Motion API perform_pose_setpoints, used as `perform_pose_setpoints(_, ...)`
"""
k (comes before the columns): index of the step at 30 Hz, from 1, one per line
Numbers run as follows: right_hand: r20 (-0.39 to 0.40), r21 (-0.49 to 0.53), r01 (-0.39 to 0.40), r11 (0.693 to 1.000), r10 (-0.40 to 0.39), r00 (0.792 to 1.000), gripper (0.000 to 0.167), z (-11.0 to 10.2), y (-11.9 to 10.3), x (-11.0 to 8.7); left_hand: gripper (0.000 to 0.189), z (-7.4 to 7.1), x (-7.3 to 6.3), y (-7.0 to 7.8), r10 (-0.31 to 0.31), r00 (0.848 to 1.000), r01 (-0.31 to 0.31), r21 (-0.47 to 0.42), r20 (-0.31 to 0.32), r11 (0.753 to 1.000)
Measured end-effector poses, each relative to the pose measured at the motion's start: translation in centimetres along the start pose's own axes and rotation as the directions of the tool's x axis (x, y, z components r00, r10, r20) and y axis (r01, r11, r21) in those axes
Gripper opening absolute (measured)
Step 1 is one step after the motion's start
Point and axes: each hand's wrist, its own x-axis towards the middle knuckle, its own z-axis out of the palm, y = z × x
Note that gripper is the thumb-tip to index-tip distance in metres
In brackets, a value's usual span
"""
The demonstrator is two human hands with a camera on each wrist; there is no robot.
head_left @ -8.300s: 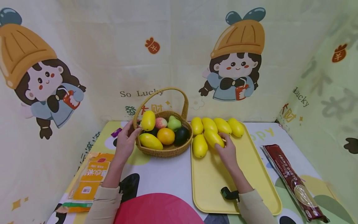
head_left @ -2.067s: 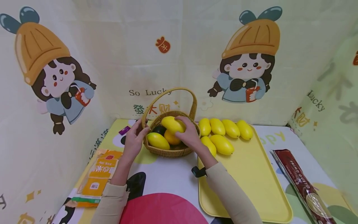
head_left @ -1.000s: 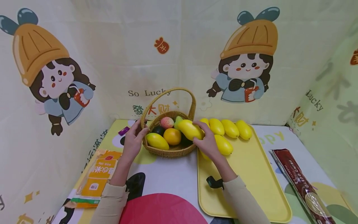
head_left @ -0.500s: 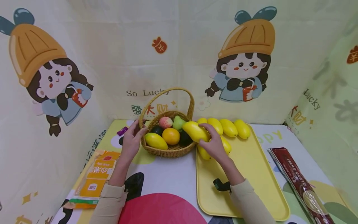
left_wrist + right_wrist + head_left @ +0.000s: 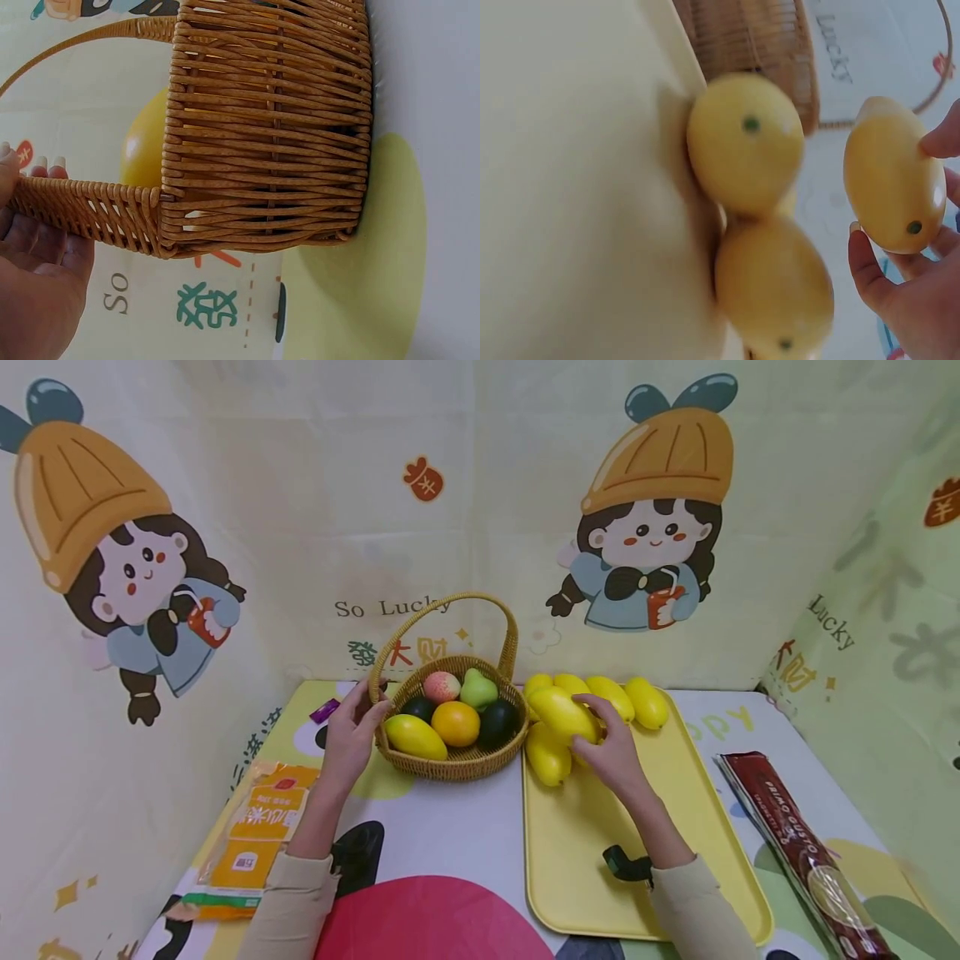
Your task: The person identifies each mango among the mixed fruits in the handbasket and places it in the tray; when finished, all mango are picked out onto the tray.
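Observation:
In the head view, my left hand (image 5: 348, 739) grips the lower left end of the wicker basket's (image 5: 450, 770) handle; the left wrist view shows the fingers and thumb around the woven handle (image 5: 82, 210). My right hand (image 5: 617, 756) pinches a yellow mango (image 5: 562, 714) above the left part of the yellow tray (image 5: 592, 885). Below and behind it lie several more mangoes (image 5: 547, 758), partly hidden. Inside the basket are a peach (image 5: 442, 686), a pear (image 5: 478, 690), an orange (image 5: 456, 724), a yellow-green mango (image 5: 415, 737) and two dark fruits (image 5: 498, 724).
An orange food packet (image 5: 251, 839) lies at left, near a small purple wrapper (image 5: 324, 710). To the right of the tray lies a dark red spaghetti packet (image 5: 802, 852). A printed cloth wall (image 5: 465, 543) stands close behind the basket and tray.
The yellow mango at the basket's back left was lifted out. My right hand has carried it rightward, from over the basket to over the tray's mangoes. My left hand keeps holding the handle.

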Motion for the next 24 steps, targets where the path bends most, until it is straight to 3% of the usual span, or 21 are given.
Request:
perform_pose_setpoints(12,-0.076,-0.102,-0.119,0.988,0.111,0.991,0.055,-4.5,3.0,-1.1,0.044,0.0,0.1,-0.1,0.008,1.0,-0.008,0.009,0.005,1.0)
perform_pose_setpoints(18,-0.106,-0.123,-0.181,0.976,0.169,0.98,0.055,-5.9,4.1,-1.5,0.041,-0.1,-0.5,1.6,-0.002,1.0,0.002,0.008,0.014,1.0)
perform_pose_setpoints(24,-0.075,-0.125,-0.223,0.967,0.215,0.974,0.056,-6.9,4.8,-2.0,0.041,0.0,-0.9,2.7,-0.015,1.0,0.015,0.011,0.021,1.0)
